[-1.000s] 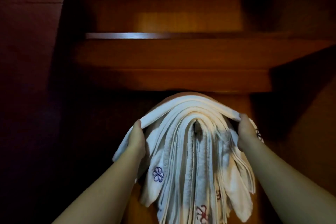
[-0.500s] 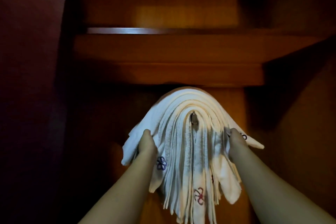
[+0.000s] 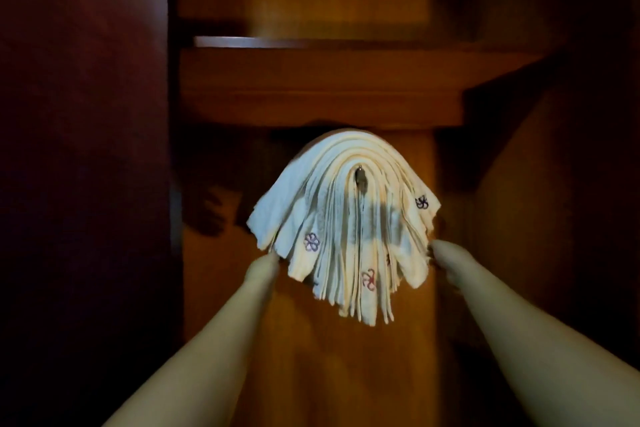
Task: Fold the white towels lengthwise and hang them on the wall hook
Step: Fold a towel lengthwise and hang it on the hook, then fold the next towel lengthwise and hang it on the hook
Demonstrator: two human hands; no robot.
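White towels [image 3: 343,229] draped in a thick stack over the wall hook [image 3: 360,177]. Left hand [image 3: 263,269] and right hand [image 3: 446,258] at the stack's lower edges; grip unclear, blurred. Risk: any downward tug sliding layers off the hook.

A wooden shelf [image 3: 322,87] is seen across the far wall, above a lit wooden panel [image 3: 346,357]; a dark wall [image 3: 83,149] is seen at left.
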